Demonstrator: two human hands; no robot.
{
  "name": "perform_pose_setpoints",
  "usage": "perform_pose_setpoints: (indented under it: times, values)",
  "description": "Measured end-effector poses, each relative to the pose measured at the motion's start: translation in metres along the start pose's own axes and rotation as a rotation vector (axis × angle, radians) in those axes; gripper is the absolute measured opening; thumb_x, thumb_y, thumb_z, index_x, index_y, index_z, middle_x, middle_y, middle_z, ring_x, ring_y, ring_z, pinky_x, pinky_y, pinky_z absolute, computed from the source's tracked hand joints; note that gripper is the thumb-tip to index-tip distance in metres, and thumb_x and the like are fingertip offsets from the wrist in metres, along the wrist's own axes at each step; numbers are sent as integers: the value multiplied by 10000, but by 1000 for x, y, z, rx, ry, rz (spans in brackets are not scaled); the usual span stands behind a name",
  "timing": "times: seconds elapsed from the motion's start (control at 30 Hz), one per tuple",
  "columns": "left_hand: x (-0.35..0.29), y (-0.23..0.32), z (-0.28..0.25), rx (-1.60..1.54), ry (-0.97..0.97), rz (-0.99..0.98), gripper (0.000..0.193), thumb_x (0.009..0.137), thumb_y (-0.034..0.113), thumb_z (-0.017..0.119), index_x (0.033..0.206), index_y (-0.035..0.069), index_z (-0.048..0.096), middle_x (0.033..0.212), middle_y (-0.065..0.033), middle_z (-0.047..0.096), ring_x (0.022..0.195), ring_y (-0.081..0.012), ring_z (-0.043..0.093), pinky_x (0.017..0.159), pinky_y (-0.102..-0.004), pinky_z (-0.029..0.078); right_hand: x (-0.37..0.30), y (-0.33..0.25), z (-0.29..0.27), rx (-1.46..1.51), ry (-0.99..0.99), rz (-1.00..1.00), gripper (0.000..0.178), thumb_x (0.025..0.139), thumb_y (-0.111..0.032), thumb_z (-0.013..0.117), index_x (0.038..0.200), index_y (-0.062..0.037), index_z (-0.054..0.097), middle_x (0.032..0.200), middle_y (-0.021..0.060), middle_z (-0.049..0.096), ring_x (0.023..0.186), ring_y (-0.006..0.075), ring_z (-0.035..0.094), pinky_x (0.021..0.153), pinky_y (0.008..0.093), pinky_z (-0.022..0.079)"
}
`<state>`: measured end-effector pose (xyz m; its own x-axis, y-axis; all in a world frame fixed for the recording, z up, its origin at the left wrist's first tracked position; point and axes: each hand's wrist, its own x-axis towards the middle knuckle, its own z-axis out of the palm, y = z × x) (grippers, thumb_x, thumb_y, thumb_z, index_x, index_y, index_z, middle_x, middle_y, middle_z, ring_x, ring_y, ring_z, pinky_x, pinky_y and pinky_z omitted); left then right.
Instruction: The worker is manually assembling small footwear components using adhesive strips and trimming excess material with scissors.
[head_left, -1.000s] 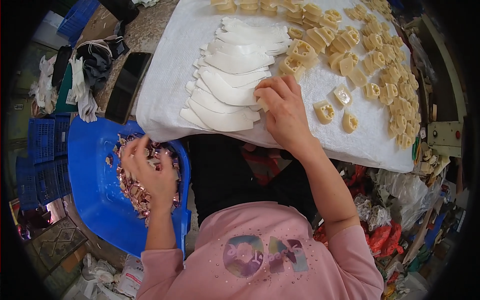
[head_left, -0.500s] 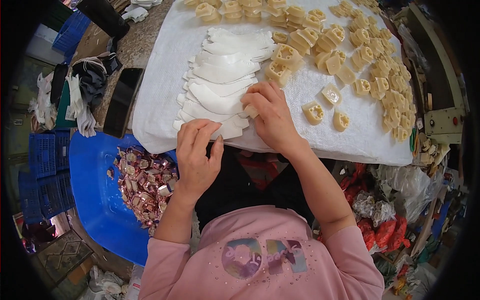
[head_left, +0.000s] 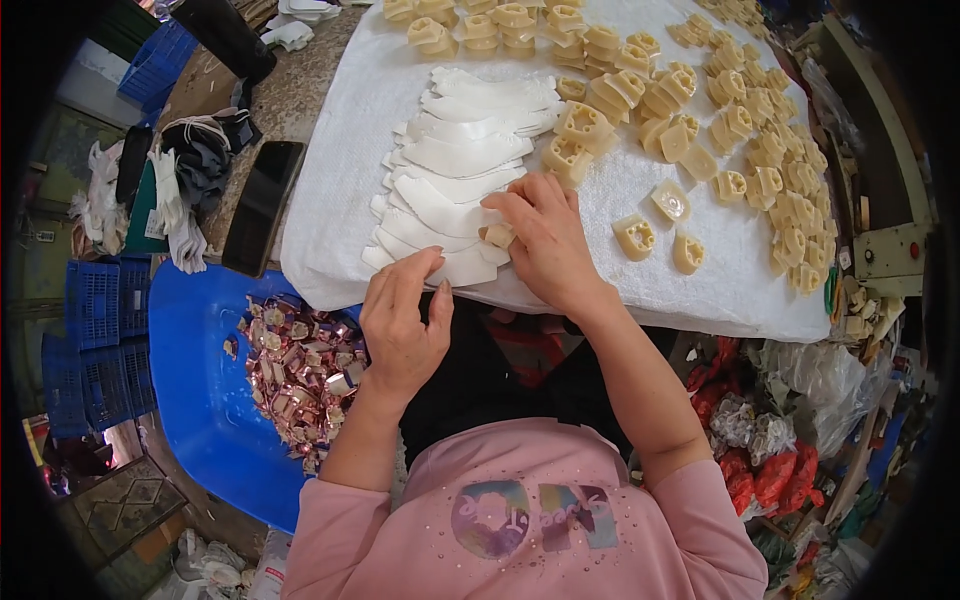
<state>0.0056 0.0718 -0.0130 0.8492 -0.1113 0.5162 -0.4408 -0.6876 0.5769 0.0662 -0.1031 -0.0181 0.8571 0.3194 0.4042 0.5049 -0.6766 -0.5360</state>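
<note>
My left hand [head_left: 408, 310] is at the near edge of the table, its thumb and fingers apart. Its fingertips touch or nearly touch the lowest of several overlapping white curved strips [head_left: 462, 190], laid out in a column. My right hand [head_left: 552, 240] is closed around a small cream plastic piece [head_left: 497, 236], gripped between thumb and fingers just over the right ends of the near strips. The fingers partly hide that piece. Right of this hand lie a few loose cream hollow plastic pieces [head_left: 634, 238], one with its smooth face up.
Stacks of cream pieces [head_left: 612, 95] cover the far and right parts of the white table cloth [head_left: 340, 200]. At the left are a phone [head_left: 262, 205] and a blue tub [head_left: 200, 400] with shiny pink pieces [head_left: 295, 370]. Plastic bags [head_left: 780, 440] are piled at the right.
The whole view has shifted slightly, so the table appears a little to the right and lower. Both hands stay close to the near strips; slightly more of the piece in my right hand shows.
</note>
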Motion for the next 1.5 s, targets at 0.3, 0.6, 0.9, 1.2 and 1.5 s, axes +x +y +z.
perform_pose_setpoints:
  times: [0.3,0.6,0.9,1.2,1.5]
  values:
    - [-2,-2,0,52,10,29,278,734,-57,594,1008,-14,574,912,-129,635,818,-286,612,738,-348,487,3,-5,3,-60,9,12,233,674,26,544,876,-66,615,880,87,506,910,264,470,796,382,342]
    - [47,-29,-3,286,71,-158,242,740,43,645,977,27,606,982,-124,536,962,-288,475,844,-363,389,3,-4,2,-21,7,42,332,662,63,535,956,-62,624,873,96,506,917,263,490,852,387,343]
    - [55,-28,6,153,25,-195,201,706,81,686,876,35,589,974,-107,523,950,-257,445,831,-342,373,-1,-2,2,-4,15,25,350,644,75,540,956,-55,629,867,96,507,913,260,493,841,391,356]
    - [37,18,8,-775,91,-304,151,926,62,457,1054,65,378,966,-148,611,656,-93,495,588,-196,398,-19,-2,-22,441,142,97,393,670,86,536,1029,-67,590,950,138,496,913,303,475,782,395,388]
    - [32,49,30,-1274,-114,-690,304,972,189,371,1162,-31,461,729,-98,559,523,-102,438,488,-233,346,-63,34,-83,-440,59,240,196,716,-161,680,880,-86,604,872,87,493,835,253,486,694,392,355]
